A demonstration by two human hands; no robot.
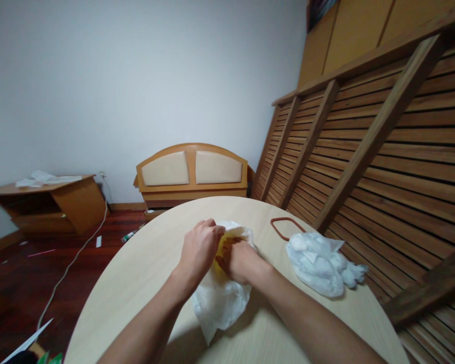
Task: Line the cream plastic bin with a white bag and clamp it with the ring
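A white plastic bag (223, 303) rests on the round pale table, its mouth open and something yellow (220, 263) showing inside. My left hand (201, 247) is closed on the bag's rim at its left side. My right hand (240, 258) reaches into the bag's mouth, against the yellow; its fingertips are partly hidden, and whether they hold anything cannot be seen. To the right lies a crumpled white plastic bag (318, 263) with bulging contents. Just behind it is a reddish-brown ring-shaped loop (278, 236), which the bag partly touches or overlaps.
The round table (136, 283) fills the foreground. Wooden slatted panels (364, 192) lean at the right. Behind stands a headboard (191, 169). A low cabinet (76, 202) with white plastic on top is at the left, and a cable (74, 260) runs over the dark red floor.
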